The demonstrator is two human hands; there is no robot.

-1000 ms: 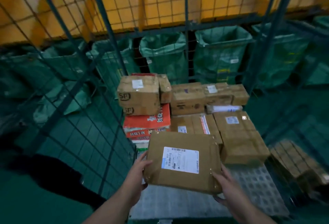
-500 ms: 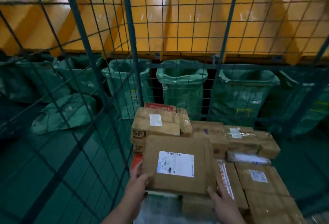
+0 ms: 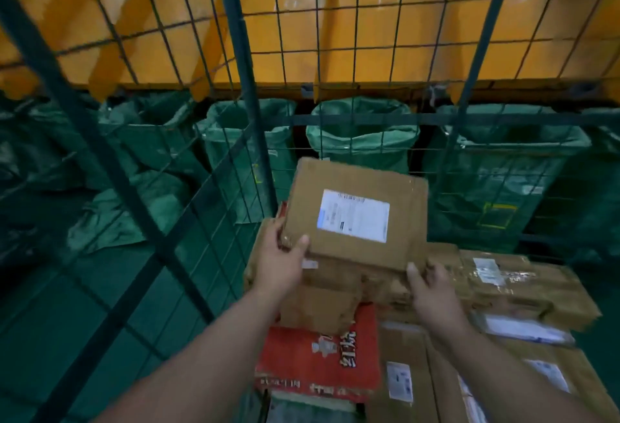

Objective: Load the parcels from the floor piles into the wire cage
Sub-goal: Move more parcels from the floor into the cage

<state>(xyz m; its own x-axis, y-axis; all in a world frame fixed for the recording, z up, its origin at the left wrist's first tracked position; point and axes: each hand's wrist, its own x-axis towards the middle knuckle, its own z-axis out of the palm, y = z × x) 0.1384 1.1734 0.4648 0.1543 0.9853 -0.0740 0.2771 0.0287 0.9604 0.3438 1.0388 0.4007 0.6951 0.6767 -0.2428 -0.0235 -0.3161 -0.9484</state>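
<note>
Nearest the camera, two bare forearms reach forward over a red printed carton [image 3: 318,362] and the brown labelled boxes [image 3: 503,283] already lying in the wire cage [image 3: 239,86]. Beyond the carton, the left hand [image 3: 280,261] grips the near left corner of the flat cardboard parcel [image 3: 355,214], thumb on top and fingers curled round the edge; the right hand [image 3: 432,291] holds the near right corner, thumb pressed up against the edge, the other fingers hidden beneath.

A second ago this parcel hung low over the bare front of the cage floor; it has since been carried up and forward, and now sits tilted, label up, over the tall stack at the back left corner, close against the mesh. Whether its far edge already rests on the box below I cannot tell. As I read it, this parcel is nearly placed; only lowering and letting go remain, then it is back to the floor piles.

Past the mesh stand open green sacks [image 3: 362,135]; behind them runs an orange barrier [image 3: 369,50].
</note>
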